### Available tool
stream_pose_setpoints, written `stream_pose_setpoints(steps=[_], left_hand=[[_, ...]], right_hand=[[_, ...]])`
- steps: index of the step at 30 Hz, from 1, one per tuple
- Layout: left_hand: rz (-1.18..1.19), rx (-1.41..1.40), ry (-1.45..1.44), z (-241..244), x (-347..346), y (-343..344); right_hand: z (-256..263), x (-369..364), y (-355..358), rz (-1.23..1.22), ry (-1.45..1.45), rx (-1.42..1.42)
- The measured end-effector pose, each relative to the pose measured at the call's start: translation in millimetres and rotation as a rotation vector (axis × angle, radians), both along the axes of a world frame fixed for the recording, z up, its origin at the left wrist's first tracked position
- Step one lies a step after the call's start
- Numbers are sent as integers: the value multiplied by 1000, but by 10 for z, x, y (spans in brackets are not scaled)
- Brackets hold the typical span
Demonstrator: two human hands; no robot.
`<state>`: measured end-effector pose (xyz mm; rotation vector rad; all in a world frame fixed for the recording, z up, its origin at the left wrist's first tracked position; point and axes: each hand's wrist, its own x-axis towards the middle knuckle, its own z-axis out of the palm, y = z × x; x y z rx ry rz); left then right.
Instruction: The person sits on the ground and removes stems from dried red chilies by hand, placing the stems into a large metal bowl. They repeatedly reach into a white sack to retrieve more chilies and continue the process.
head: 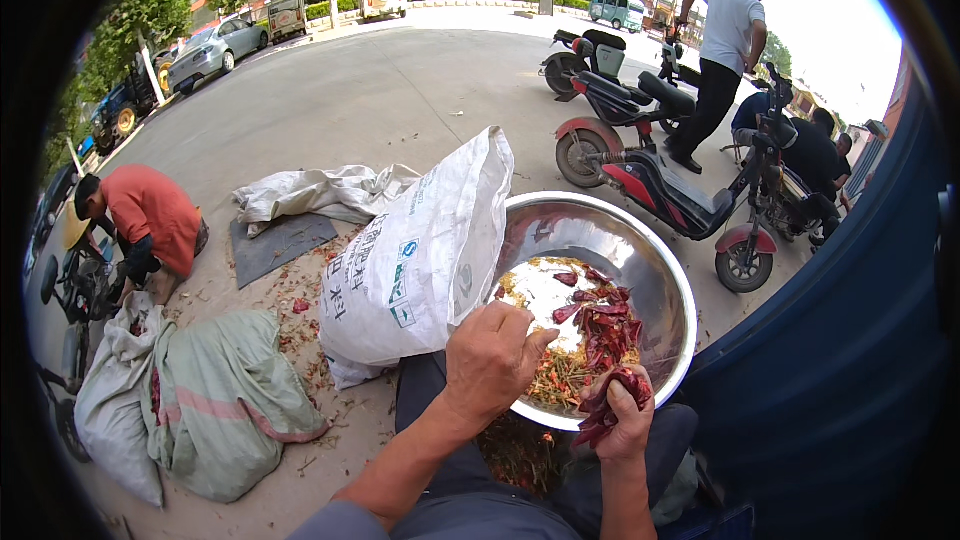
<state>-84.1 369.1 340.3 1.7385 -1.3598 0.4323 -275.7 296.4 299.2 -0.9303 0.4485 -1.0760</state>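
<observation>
On my lap rests a wide stainless steel basin, holding dried red chili peppers, stems and yellow seeds. My right hand grips a bunch of dried red chili peppers over the basin's near rim. Over the basin's left side is my left hand, its fingers curled with thumb and forefinger close together; whether something small is between them cannot be told. A white woven sack with printing stands against the basin's left side, its mouth facing the basin.
Filled woven sacks, one green and one white, lie at the left near a person in a red top. Chili scraps litter the ground beside a dark mat. Electric scooters and several people are at the right, beside a blue surface.
</observation>
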Motion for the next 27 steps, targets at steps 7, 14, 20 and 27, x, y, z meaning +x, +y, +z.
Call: stream_pose_setpoints(steps=[7, 14, 20, 27], left_hand=[[230, -143, -140, 481, 591, 6], [234, 393, -93, 576, 922, -331], [276, 711, -90, 548, 1369, -302], [182, 367, 325, 483, 1322, -48]], right_hand=[[220, 290, -73, -45, -71, 5], [376, 591, -72, -25, -155, 14], [664, 784, -183, -40, -239, 11], [1054, 1355, -288, -78, -399, 58]])
